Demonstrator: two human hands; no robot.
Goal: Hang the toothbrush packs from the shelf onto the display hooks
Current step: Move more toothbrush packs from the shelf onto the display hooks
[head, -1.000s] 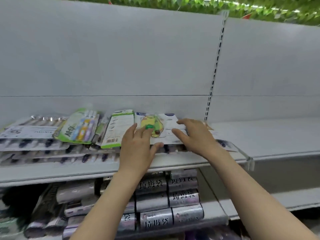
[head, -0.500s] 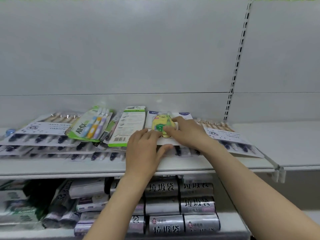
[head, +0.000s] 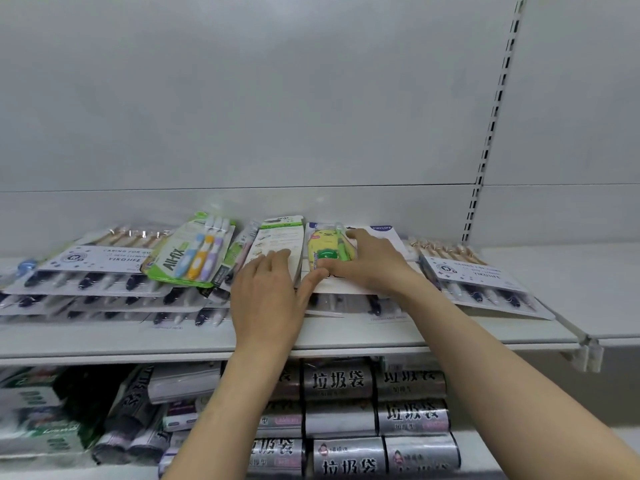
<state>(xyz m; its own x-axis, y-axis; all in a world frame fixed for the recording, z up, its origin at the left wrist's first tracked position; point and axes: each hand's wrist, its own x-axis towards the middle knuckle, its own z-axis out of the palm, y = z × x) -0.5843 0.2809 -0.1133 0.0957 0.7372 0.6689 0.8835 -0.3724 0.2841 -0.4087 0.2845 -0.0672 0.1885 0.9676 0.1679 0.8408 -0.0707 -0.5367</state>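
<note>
As the right hand [head: 369, 263] has slid leftward since a second ago, its curled fingers now grip the yellow toothbrush pack [head: 330, 249] lying atop the shelf [head: 346, 336] pile. Left hand [head: 265, 297] rests flat, fingers extended, on the neighbouring white-and-green pack [head: 277, 239]. Lifting toward the hooks, none visible, appears imminent.

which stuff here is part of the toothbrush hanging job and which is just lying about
Part of the job:
- yellow cartoon toothbrush pack, under the right hand
- white-backed pack, under the left hand
- All-fix pack
- flat grey multi-packs
- shelf

Just lying about:
- silver bag rolls on the lower shelf
- green boxes, lower left
</note>
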